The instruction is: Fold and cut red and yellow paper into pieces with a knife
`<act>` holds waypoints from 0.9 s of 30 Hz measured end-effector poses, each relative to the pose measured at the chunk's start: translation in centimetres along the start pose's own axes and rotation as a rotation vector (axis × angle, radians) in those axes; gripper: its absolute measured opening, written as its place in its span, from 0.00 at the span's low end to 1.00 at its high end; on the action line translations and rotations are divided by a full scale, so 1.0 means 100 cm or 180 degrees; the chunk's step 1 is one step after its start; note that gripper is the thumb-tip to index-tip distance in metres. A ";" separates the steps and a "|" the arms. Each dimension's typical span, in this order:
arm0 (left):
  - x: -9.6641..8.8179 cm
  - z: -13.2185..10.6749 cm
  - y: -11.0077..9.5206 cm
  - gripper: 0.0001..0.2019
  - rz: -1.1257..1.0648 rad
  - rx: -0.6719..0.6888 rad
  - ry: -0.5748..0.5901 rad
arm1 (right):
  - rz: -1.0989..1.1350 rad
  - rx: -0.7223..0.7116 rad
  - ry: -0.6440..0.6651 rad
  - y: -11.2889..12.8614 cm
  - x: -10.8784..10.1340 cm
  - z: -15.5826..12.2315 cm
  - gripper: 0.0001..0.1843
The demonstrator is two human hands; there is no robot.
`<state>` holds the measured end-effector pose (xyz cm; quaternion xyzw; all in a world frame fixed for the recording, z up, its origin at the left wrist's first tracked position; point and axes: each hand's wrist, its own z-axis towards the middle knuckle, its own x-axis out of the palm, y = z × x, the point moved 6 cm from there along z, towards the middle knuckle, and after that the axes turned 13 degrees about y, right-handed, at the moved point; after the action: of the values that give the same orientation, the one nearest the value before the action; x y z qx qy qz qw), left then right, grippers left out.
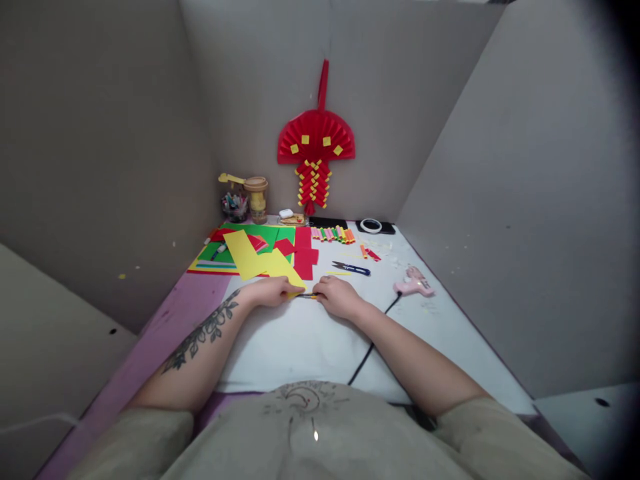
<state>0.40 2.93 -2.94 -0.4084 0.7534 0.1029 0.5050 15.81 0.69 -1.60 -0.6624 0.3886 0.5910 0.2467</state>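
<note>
My left hand [273, 291] is closed, its fingers pressed on the near corner of a sheet of yellow paper [286, 265]. Just to the right, my right hand [339, 297] is closed in a pinch at the end of a thin dark rod [306, 296]. The rod lies level between both hands, along the paper's near edge; its exact kind is too small to make out. Beyond my right hand lie dark blue thread snips [353, 269] and a thin yellow paper strip [339, 273].
Coloured paper sheets [267, 235] lie at the back left. A row of small paper rolls [333, 235], white tape [371, 226] and a pink glue gun [414, 285] with its black cord [367, 353] are on the white-covered table. A red paper fan [316, 137] hangs on the wall.
</note>
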 end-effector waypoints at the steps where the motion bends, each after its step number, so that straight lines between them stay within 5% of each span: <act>1: 0.000 0.000 0.000 0.25 -0.0004 0.0005 -0.0001 | 0.0018 0.0007 0.0021 0.000 0.000 0.000 0.11; 27: -0.001 0.000 -0.001 0.25 0.0045 0.0000 -0.0016 | -0.0084 -0.0007 0.0013 0.003 -0.001 0.000 0.11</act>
<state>0.43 2.92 -2.86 -0.4029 0.7550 0.1075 0.5061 15.54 0.51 -1.44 -0.6690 0.3797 0.5868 0.2529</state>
